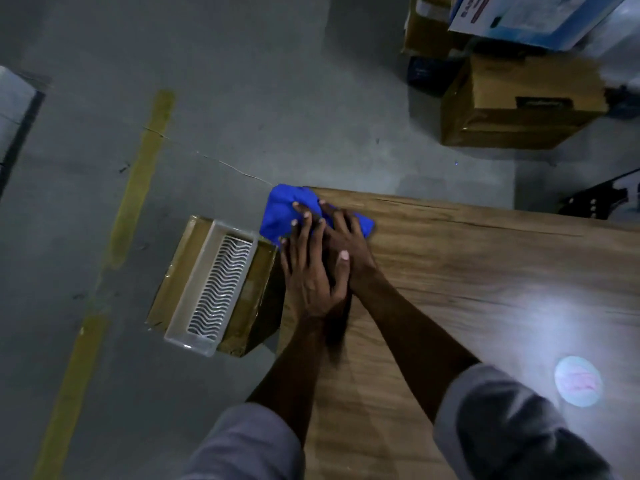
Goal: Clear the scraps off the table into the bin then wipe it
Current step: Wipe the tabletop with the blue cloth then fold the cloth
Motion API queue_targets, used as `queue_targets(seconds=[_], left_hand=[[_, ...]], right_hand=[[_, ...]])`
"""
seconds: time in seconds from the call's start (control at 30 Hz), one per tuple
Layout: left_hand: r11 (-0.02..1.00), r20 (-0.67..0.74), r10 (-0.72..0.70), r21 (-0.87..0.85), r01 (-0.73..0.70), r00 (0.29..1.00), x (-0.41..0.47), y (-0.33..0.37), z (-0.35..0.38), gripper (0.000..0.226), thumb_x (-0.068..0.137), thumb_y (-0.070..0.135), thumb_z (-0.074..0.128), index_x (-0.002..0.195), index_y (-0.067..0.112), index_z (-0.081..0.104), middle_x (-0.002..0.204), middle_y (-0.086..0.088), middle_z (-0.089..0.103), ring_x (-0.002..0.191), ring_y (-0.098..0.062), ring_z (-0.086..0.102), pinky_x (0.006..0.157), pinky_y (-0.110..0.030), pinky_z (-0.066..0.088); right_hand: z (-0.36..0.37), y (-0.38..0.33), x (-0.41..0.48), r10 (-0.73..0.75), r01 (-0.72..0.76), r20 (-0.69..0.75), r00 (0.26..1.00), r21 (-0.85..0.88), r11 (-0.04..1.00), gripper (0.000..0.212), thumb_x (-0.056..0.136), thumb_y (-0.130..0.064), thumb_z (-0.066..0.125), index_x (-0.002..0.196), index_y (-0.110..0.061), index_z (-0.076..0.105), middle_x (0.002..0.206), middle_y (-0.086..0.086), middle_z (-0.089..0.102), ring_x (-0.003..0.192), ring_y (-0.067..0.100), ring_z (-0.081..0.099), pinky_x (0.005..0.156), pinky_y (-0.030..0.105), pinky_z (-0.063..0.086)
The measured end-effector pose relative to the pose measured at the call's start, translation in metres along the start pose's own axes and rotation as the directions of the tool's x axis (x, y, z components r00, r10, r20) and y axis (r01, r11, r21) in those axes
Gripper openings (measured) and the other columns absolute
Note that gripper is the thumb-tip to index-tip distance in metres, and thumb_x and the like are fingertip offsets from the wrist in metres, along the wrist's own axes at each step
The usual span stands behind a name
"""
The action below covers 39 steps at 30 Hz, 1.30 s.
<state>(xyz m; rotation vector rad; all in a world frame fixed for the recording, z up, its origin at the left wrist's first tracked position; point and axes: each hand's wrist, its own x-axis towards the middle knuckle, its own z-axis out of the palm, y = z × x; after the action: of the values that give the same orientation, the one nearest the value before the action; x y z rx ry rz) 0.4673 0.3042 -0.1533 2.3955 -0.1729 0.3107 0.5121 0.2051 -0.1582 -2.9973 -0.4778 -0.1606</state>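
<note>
Cloth first: one blue cloth (287,211), bunched up on the far left corner of the table (485,278), with part of it hanging over the edge. Both my hands are on it. The left hand (308,275) lies with fingers spread and nearly straight, pressing down rather than grabbing. The right hand (348,239) sits just beside it, partly tucked under the left, fingers laid forward on the fabric. They look flat too, though the left hand covers some of them.

Here is what matters for the next stroke. The cloth lies ahead of both palms, under the fingertips, and its long axis runs slantwise from the corner back toward the right. The left hand is nearer the edge, and the right is nearer the open wood. The bare tabletop spreads away to my right and back toward me, so I judge the wipe has to be dragged that way, away from the corner.

Down on the floor just left of that corner sits one cardboard box (265,271) with one white slotted tray (214,289) on top, which I take for the bin.

I can make out no loose scraps on the wood. There is one pale round disc (577,381) well apart at the near right. I cannot tell whether it is a scrap or a sticker.
</note>
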Motion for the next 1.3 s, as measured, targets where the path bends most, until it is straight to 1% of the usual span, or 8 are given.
queue_targets(seconds=[0.13,0.3,0.5,0.63,0.77,0.97,1.13,1.3], left_hand=[[0.997,0.094,-0.039,0.069,0.033,0.995,0.002,0.006,0.001,0.061,0.106,0.046,0.03,0.154,0.011,0.041,0.165,-0.008,0.031,0.156,-0.026,0.019,0.119,-0.056,0.028],[0.985,0.159,0.023,0.163,-0.049,0.987,-0.001,0.003,0.006,0.06,0.101,0.043,0.046,0.153,0.013,0.045,0.165,-0.008,0.032,0.155,-0.029,0.022,0.118,-0.057,0.029],[0.969,0.311,0.079,0.2,-0.146,0.947,-0.002,0.021,0.014,0.065,0.099,0.031,0.039,0.158,0.005,0.031,0.168,-0.011,0.02,0.158,-0.025,0.008,0.124,-0.056,0.016],[0.958,0.312,0.092,0.232,-0.17,0.946,0.001,0.015,0.018,0.062,0.097,0.027,0.039,0.155,0.003,0.036,0.166,-0.013,0.027,0.157,-0.027,0.015,0.125,-0.053,0.017],[0.939,0.346,0.111,0.27,-0.212,0.932,0.004,0.008,0.018,0.067,0.093,0.032,0.042,0.153,0.002,0.038,0.163,-0.016,0.032,0.155,-0.03,0.021,0.125,-0.051,0.017],[0.95,0.272,0.117,0.25,-0.187,0.955,0.003,0.016,0.016,0.058,0.096,0.027,0.042,0.149,0.003,0.045,0.162,-0.012,0.037,0.154,-0.026,0.025,0.123,-0.051,0.023],[0.968,0.244,0.105,0.198,-0.155,0.964,0.0,0.024,0.011,0.06,0.096,0.029,0.04,0.15,0.003,0.045,0.163,-0.011,0.034,0.155,-0.026,0.022,0.126,-0.048,0.015],[0.955,0.256,0.097,0.248,-0.162,0.962,-0.003,0.025,0.014,0.061,0.095,0.028,0.04,0.15,0.002,0.043,0.163,-0.013,0.035,0.155,-0.029,0.022,0.126,-0.049,0.014]], right_hand=[[-0.006,0.022,0.025,0.011,-0.025,0.16,0.987,0.085,0.996,0.05,0.103,-0.05,0.038,0.153,-0.056,0.036,0.171,-0.008,0.022,0.143,0.036,0.037,0.109,0.052,0.035],[-0.022,0.058,-0.01,0.37,-0.383,0.139,0.918,0.077,0.921,0.054,0.101,-0.066,0.041,0.153,-0.056,0.034,0.164,-0.003,0.035,0.141,0.036,0.035,0.11,0.051,0.029],[-0.047,0.157,-0.077,0.766,-0.773,0.136,0.628,-0.004,0.635,0.053,0.101,-0.068,0.038,0.146,-0.041,0.048,0.144,0.01,0.045,0.14,0.035,0.034,0.116,0.065,0.02],[-0.041,0.121,-0.037,0.885,-0.908,0.207,0.417,0.051,0.416,0.055,0.103,-0.066,0.034,0.149,-0.04,0.049,0.161,0.012,0.034,0.154,0.037,0.018,0.121,0.069,0.007],[-0.021,0.047,0.008,0.704,-0.738,0.242,0.667,0.087,0.669,0.054,0.104,-0.065,0.034,0.15,-0.04,0.045,0.159,0.01,0.037,0.152,0.037,0.02,0.118,0.062,0.001],[-0.026,0.089,-0.029,0.514,-0.528,0.142,0.846,0.086,0.845,0.056,0.102,-0.069,0.034,0.152,-0.045,0.044,0.148,0.003,0.049,0.14,0.035,0.038,0.116,0.06,0.022],[-0.049,0.186,-0.124,0.793,-0.807,0.147,0.591,0.099,0.583,0.055,0.105,-0.067,0.03,0.158,-0.054,0.023,0.172,0.002,0.018,0.158,0.036,0.011,0.123,0.064,0.001],[-0.069,0.186,-0.178,0.977,-0.978,0.166,0.134,0.183,0.103,0.059,0.105,-0.066,0.03,0.161,-0.053,0.016,0.175,-0.003,-0.005,0.159,0.04,-0.002,0.123,0.067,-0.001]])
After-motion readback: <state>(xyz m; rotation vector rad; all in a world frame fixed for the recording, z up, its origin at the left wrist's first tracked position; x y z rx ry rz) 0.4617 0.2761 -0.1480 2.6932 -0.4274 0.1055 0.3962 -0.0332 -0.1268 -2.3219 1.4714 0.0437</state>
